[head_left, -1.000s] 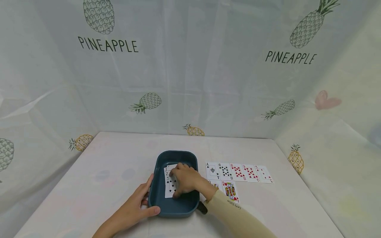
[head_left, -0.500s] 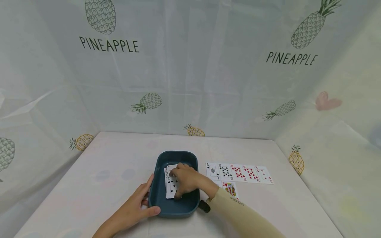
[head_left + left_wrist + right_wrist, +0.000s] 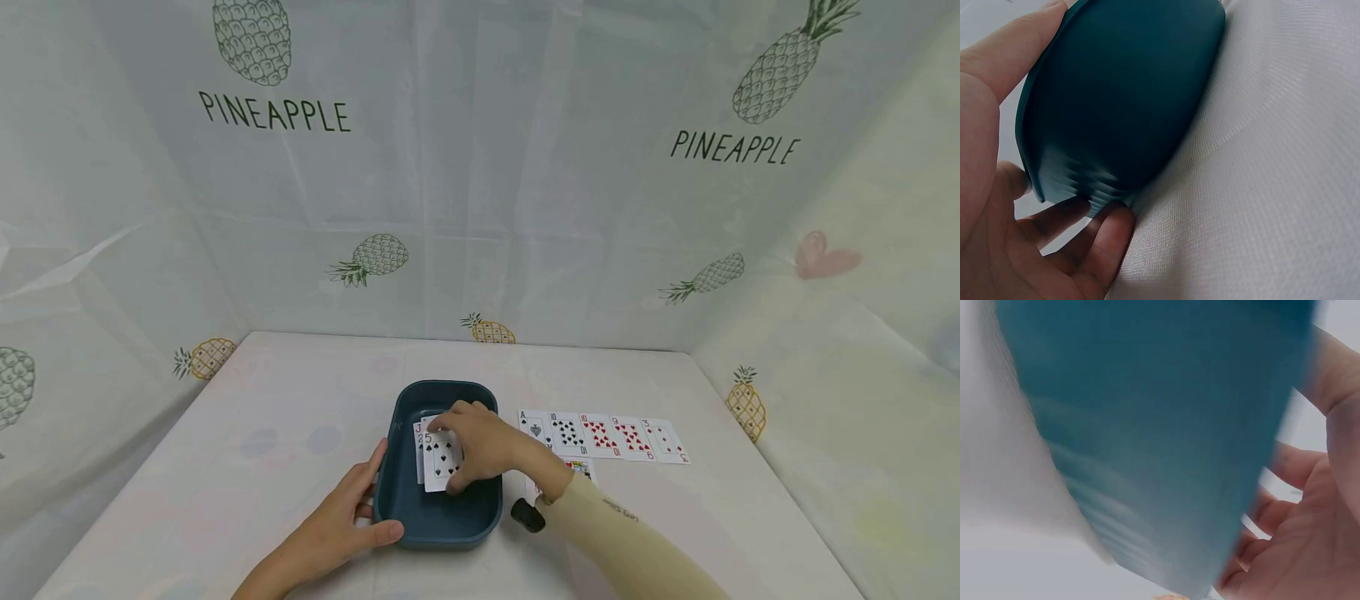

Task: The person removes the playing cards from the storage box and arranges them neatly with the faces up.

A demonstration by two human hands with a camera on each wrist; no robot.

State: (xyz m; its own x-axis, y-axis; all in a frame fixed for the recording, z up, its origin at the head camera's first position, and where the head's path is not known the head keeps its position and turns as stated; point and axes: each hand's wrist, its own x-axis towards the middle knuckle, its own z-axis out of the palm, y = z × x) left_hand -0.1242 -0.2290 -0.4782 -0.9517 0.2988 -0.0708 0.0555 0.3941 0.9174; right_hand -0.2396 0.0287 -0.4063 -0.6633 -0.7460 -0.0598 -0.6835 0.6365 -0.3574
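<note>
A dark teal rectangular tub [image 3: 442, 527] stands on the table, with a small fanned stack of playing cards [image 3: 418, 471] inside, showing a J and a 2 at their corners. My right hand [image 3: 483, 442] reaches over the tub's right wall and pinches the five of spades [image 3: 441, 465] between thumb and fingers, over the stack. In the right wrist view the tub's outer wall [image 3: 1141, 425] covers the fingertips. At the tub's left side, my left hand [image 3: 341, 517] holds it, thumb at the near rim. In the left wrist view its fingers [image 3: 1107, 247] touch the outer wall.
To the right of the tub lies a face-up row of several playing cards [image 3: 600, 435], an ace to a three. Below it a face card [image 3: 581, 468] is partly hidden by my right wrist. A black object [image 3: 528, 515] sits under that wrist. Pineapple-print cloth [image 3: 495, 208] walls the back.
My right hand has moved slightly up and right, drawing the five of spades off the cards beneath. The black object at the wrist shifted right with it. My left hand and tub stayed put.
</note>
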